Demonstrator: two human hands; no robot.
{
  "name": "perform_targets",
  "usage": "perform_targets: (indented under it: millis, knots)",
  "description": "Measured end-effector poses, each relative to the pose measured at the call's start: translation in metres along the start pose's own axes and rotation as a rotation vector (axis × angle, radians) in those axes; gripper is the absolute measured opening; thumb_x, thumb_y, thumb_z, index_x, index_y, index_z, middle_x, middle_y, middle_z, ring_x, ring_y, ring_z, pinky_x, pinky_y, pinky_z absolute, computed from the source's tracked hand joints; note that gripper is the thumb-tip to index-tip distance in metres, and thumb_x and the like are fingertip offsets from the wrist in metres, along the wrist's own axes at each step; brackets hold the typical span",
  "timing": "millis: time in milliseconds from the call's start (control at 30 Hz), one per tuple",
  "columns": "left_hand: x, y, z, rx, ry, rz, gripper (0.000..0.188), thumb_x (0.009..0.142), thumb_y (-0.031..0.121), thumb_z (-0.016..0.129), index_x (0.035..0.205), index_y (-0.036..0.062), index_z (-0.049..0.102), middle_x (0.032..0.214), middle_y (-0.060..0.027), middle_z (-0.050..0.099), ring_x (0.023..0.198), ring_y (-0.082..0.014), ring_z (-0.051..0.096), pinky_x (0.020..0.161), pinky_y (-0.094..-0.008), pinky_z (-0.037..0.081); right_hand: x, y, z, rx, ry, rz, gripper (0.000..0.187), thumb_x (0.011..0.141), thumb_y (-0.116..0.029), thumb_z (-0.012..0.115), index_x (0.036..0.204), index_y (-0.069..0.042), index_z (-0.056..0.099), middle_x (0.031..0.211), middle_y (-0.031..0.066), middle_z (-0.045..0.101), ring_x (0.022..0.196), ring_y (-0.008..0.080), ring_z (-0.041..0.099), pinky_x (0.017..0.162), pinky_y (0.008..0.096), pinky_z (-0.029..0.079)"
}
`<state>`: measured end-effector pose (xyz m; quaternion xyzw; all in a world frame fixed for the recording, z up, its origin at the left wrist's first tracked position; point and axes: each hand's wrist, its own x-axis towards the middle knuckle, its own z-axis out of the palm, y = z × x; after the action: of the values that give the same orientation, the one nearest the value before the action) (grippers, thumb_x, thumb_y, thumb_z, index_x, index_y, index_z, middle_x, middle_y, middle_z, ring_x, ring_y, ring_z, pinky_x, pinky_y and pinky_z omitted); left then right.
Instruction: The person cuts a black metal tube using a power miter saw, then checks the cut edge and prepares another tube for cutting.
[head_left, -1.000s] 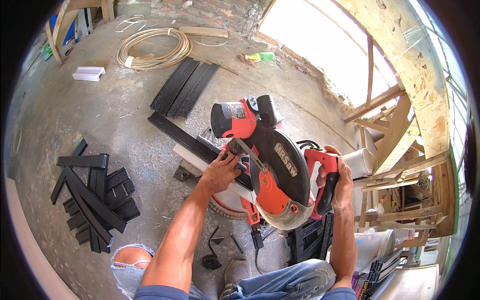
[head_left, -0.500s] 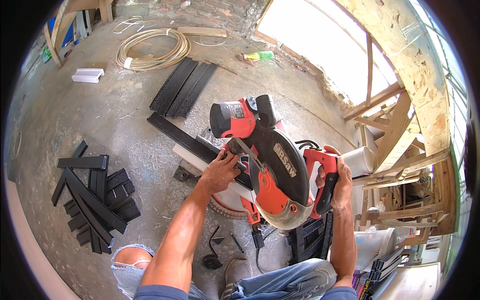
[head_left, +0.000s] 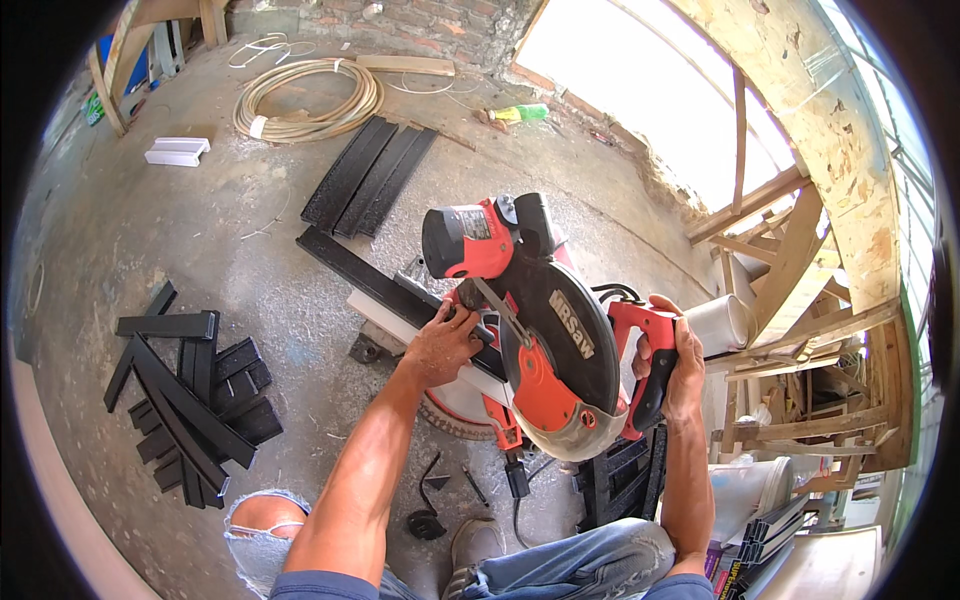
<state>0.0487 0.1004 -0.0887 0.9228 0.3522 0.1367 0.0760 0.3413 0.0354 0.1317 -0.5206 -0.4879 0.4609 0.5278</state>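
Observation:
A red and black miter saw (head_left: 565, 325) stands on the floor in front of me, its round black blade guard facing up. My right hand (head_left: 685, 365) is closed around its red and black handle (head_left: 655, 375) on the right side. A long black channel strip (head_left: 365, 268) lies across the saw base, running out to the upper left. Close beside the blade guard, my left hand (head_left: 443, 348) grips this strip and holds it against the saw. The blade itself is hidden behind the guard, as is the strip's near end.
Cut black pieces (head_left: 195, 400) lie piled on the left. Longer black strips (head_left: 370, 175) rest beyond the saw, near a coiled hose (head_left: 310, 100) and a green bottle (head_left: 520, 112). Timber framing (head_left: 800, 250) and a white bucket (head_left: 720, 325) stand right. A tape measure (head_left: 427, 524) lies by my shoe.
The saw head sits very slightly lower in the picture. Both hands keep their holds, and the black strip has not visibly moved.

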Motion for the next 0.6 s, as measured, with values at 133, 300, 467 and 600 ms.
perform_targets:
  millis: [133,300,467,600]
  knots:
    - [0.0014,0.0007,-0.0005,-0.023,-0.039,-0.011,0.031,0.082,0.029,0.078,0.109,0.0135,0.075,0.14,-0.0141,0.048,0.144,-0.0341,0.037,0.124,-0.0611,0.024,-0.0004,0.0004,-0.0009,0.007,-0.009,-0.001,0.059,0.109,-0.046,0.046,0.143,0.002,0.051,0.073,0.006,0.06,0.054,0.0122,0.055,0.049,0.0255,0.046]
    - [0.0008,0.0011,-0.0016,-0.012,-0.038,-0.012,0.032,0.082,0.03,0.078,0.11,0.014,0.075,0.14,-0.0132,0.048,0.144,-0.0335,0.037,0.123,-0.0603,0.025,-0.001,0.001,-0.0016,0.008,-0.002,0.007,0.06,0.109,-0.046,0.046,0.143,0.003,0.05,0.074,0.006,0.06,0.054,0.0122,0.054,0.049,0.026,0.046]
    - [0.0004,0.0015,-0.0028,0.004,0.015,0.002,0.032,0.079,0.031,0.08,0.105,0.013,0.075,0.134,-0.0152,0.051,0.137,-0.0345,0.045,0.123,-0.058,0.026,-0.0024,-0.0001,0.0006,-0.003,0.014,0.023,0.06,0.108,-0.047,0.047,0.143,0.002,0.049,0.071,0.0054,0.06,0.053,0.0123,0.054,0.05,0.0269,0.046]
    - [0.0009,0.0017,-0.0035,0.005,0.029,0.006,0.032,0.078,0.03,0.081,0.105,0.013,0.075,0.134,-0.0149,0.051,0.137,-0.0346,0.045,0.123,-0.058,0.026,-0.0026,0.003,-0.0039,-0.004,-0.008,-0.002,0.059,0.11,-0.046,0.045,0.144,0.003,0.049,0.074,0.0069,0.061,0.054,0.0137,0.056,0.049,0.0264,0.047]
